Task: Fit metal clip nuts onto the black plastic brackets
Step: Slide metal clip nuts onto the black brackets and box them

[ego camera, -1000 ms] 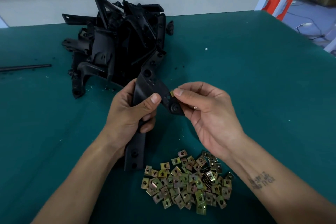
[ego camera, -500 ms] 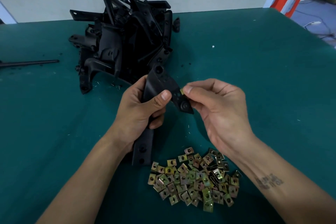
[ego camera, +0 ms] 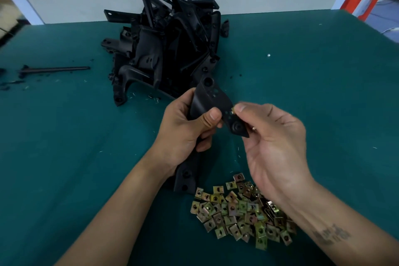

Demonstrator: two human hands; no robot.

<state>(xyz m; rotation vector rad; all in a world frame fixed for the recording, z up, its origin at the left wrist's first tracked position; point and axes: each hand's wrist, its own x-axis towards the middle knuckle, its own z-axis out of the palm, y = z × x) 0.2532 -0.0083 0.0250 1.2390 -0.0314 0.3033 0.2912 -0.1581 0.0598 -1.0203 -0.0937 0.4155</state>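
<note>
My left hand grips the black bracket above the table to steady it, so my right hand, pinching a clip nut, can push it onto the bracket's edge.

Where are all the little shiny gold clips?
In the head view, the pile of clip nuts lies on the green table at the bottom, right of centre, under the right hand's wrist and beside the held bracket's lower end.
</note>
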